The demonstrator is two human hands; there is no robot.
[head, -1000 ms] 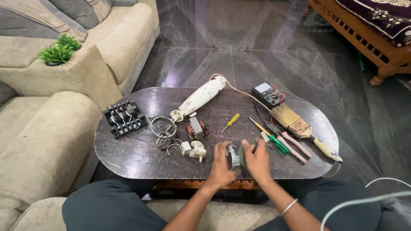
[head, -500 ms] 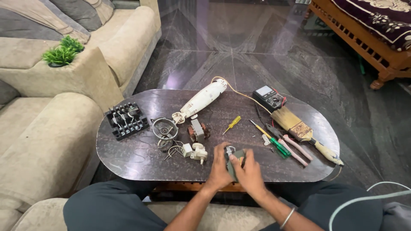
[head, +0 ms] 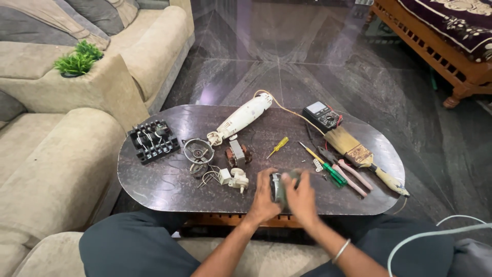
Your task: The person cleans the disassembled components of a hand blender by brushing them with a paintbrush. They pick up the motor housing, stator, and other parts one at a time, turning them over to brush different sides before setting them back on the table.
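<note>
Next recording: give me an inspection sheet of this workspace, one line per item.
Surface: dark oval table, parts spread across it.
Job's things: small grey-green motor part held between both hands at the near edge.
Clutter: white appliance body, black switch block, round metal piece, copper-wound core, white plastic piece, yellow screwdriver, green-handled screwdriver, pink-handled pliers, paintbrush, multimeter.
Hands: left hand and right hand both closed around the part; blurred.
Cables: cord from the appliance body runs toward the multimeter; pale cable at lower right.
Surroundings: beige sofa, small green plant, wooden bed frame, dark stone floor.
</note>
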